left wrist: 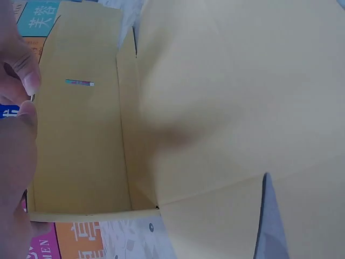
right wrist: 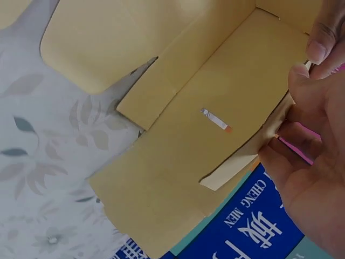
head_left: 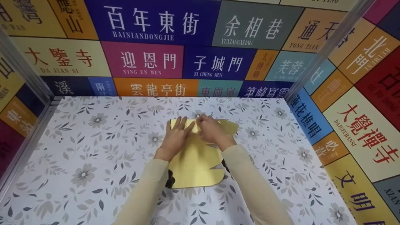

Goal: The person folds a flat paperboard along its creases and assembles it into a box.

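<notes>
A yellow cardboard box, partly folded, lies under both arms in the head view. At its far side, a long panel with a small slot stands up in the left wrist view. My left hand is at the far left edge, thumb and finger pinching the panel's rim. Close beside it, my right hand pinches a narrow folded flap along the same rim, its other fingers curled behind. The two thumbs almost meet in the right wrist view. The hands hide part of the rim.
The table has a white cover with grey flowers and leaves. Behind it stands a wall of coloured panels with lettering, and similar panels line both sides. A small dark object shows beside the left forearm.
</notes>
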The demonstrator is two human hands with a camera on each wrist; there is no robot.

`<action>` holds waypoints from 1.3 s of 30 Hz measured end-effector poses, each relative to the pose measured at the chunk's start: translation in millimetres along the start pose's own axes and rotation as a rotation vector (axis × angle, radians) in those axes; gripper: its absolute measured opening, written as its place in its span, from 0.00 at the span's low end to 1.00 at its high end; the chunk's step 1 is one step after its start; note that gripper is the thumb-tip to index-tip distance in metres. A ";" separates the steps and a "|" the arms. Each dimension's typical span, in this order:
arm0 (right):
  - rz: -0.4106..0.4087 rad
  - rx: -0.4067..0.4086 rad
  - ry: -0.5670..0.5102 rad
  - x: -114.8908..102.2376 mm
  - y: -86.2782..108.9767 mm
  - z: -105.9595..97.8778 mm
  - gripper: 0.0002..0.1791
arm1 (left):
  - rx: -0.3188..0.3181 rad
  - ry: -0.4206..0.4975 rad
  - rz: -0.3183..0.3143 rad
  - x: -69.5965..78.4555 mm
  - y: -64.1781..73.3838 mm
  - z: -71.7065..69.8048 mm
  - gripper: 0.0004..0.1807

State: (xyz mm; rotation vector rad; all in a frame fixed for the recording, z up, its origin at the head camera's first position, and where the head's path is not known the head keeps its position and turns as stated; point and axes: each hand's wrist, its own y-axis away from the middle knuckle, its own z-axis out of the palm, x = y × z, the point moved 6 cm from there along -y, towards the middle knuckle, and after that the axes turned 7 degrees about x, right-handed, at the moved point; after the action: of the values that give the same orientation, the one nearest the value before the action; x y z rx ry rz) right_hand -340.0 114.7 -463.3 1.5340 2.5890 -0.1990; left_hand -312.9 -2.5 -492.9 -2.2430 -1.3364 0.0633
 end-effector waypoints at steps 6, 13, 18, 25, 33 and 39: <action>0.060 -0.027 -0.009 -1.8 3.4 5.3 0.32 | -0.050 0.014 -0.053 -3.1 -1.2 0.3 0.23; 0.114 0.012 -0.044 0.3 10.0 -0.1 0.33 | -0.054 0.049 -0.060 -0.4 -7.4 1.0 0.23; 0.146 0.052 -0.191 5.0 24.6 8.0 0.33 | -0.055 0.063 -0.070 0.2 -7.2 2.8 0.23; 0.292 0.442 -0.332 15.9 50.7 8.4 0.24 | -0.034 0.092 -0.070 -1.4 -3.5 3.4 0.22; 0.463 0.728 -0.373 15.7 74.1 19.8 0.19 | -0.092 0.086 -0.088 -3.7 -3.2 2.6 0.22; 0.521 0.657 -0.533 10.7 71.6 38.5 0.32 | -0.074 0.027 -0.052 -0.3 -4.5 0.1 0.22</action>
State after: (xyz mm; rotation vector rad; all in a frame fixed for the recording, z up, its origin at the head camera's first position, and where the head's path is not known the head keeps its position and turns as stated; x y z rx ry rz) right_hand -280.7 151.2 -506.6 1.9263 1.7119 -1.2840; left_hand -316.7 -1.1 -491.0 -2.2605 -1.4032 -0.0359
